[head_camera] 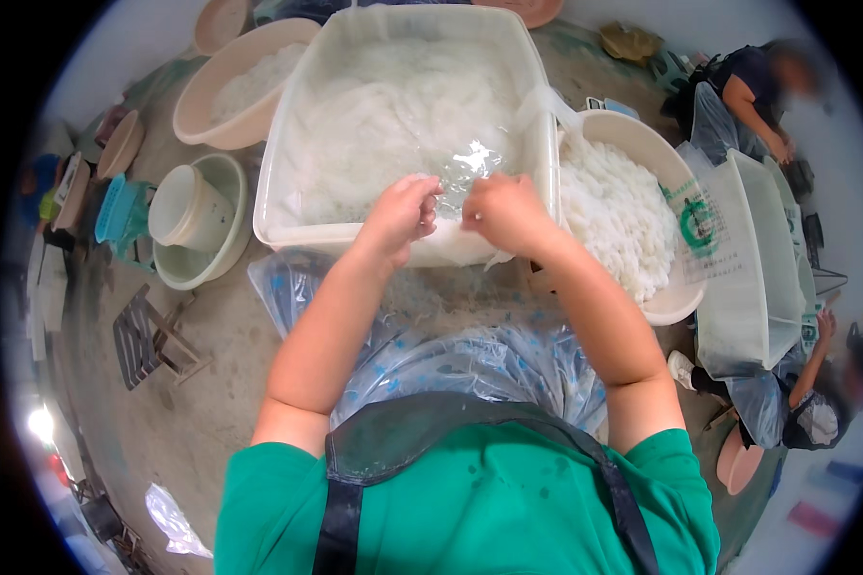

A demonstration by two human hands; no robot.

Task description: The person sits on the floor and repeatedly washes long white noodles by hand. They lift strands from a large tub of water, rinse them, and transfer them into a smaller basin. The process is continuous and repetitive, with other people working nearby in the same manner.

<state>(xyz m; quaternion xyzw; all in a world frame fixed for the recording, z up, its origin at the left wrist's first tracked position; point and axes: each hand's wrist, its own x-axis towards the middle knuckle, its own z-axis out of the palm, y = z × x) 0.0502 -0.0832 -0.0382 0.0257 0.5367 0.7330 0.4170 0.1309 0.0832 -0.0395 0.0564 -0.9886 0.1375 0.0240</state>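
Note:
In front of me stands a large white plastic tub (309, 236) of water, with a cloudy mass of wet white fibre (388, 122) in it. My left hand (406, 212) is over the near rim, fingers curled; whether it holds fibre is hidden. Beside it, my right hand (505, 214) has bent fingers around a small white piece (477, 215). Between and below the hands, a pale wet fibre sheet (446, 248) drapes over the near rim. Another white strip (557, 108) hangs over the right rim, towards a basin (679, 313) heaped with soft white lumps (611, 215).
At left are a pink basin (194, 118) with white fibre, a white bucket (187, 208) inside a pale basin (219, 269), and a folding stool (151, 338). Two people (751, 86) sit on the right, near an upended white tub (748, 266). Clear plastic sheeting (467, 359) covers my lap.

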